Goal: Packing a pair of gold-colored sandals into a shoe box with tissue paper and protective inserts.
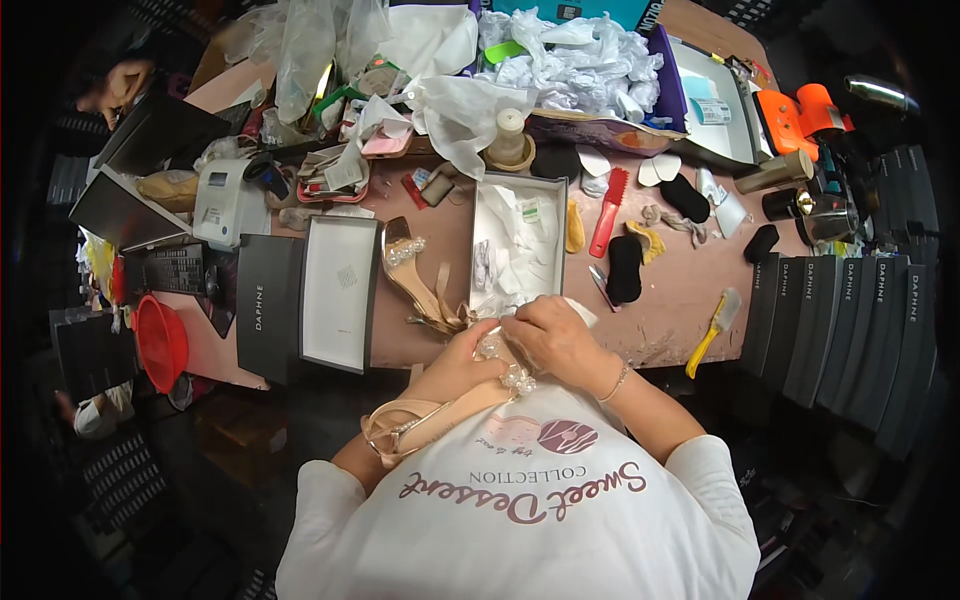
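My left hand (pixel 458 368) is wrapped round a beige sandal (pixel 462 408) with clear bead trim, held close to my body at the table's front edge. Its strap end points to the lower left. At the toe end, my right hand (pixel 560 342) has its fingers curled and pressed together; what they pinch is hidden. A second beige sandal (pixel 405 265), also beaded, lies on the table to the left. Just beyond my hands stands an open shoebox (pixel 560 225) with white paper (pixel 515 240) inside. Left of the loose sandal is a dark-edged box lid (pixel 338 290) with a white inside.
Dark shoeboxes (pixel 835 325) stand in a row at right. A red brush (pixel 608 215), black pads (pixel 625 268) and a yellow-handled brush (pixel 712 335) lie right of the open box. A purple bin (pixel 672 75) of crumpled paper is behind; a red basin (pixel 162 342) is at left.
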Demonstrator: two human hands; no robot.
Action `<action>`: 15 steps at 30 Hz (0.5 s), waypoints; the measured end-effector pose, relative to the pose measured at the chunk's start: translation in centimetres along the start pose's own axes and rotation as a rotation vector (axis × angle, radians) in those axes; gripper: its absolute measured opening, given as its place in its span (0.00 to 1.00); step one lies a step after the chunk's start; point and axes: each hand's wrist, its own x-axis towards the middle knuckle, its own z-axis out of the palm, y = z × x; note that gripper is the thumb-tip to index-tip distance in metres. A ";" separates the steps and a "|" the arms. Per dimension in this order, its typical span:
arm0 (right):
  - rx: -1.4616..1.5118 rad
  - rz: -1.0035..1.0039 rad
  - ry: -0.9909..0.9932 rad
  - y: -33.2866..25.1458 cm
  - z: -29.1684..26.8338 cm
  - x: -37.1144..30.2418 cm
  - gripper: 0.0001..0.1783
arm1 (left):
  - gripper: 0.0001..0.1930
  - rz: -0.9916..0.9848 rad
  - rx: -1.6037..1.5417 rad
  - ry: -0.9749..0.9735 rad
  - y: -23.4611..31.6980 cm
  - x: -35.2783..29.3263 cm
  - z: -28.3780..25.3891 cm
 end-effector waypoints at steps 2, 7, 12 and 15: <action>0.097 -0.021 -0.046 -0.7 -0.3 -0.9 0.14 | 0.34 0.021 -0.045 -0.023 -0.9 -0.2 -0.3; 0.036 0.026 -0.033 -1.1 -1.0 -3.3 0.16 | 0.32 0.015 -0.135 0.031 1.0 -1.3 0.3; -0.004 0.033 0.017 -0.8 -0.7 -4.0 0.16 | 0.33 0.048 -0.003 0.005 -0.9 -1.2 0.0; 0.046 -0.011 -0.058 -2.2 -1.7 -5.3 0.18 | 0.33 0.023 -0.054 0.014 -0.1 -1.3 0.3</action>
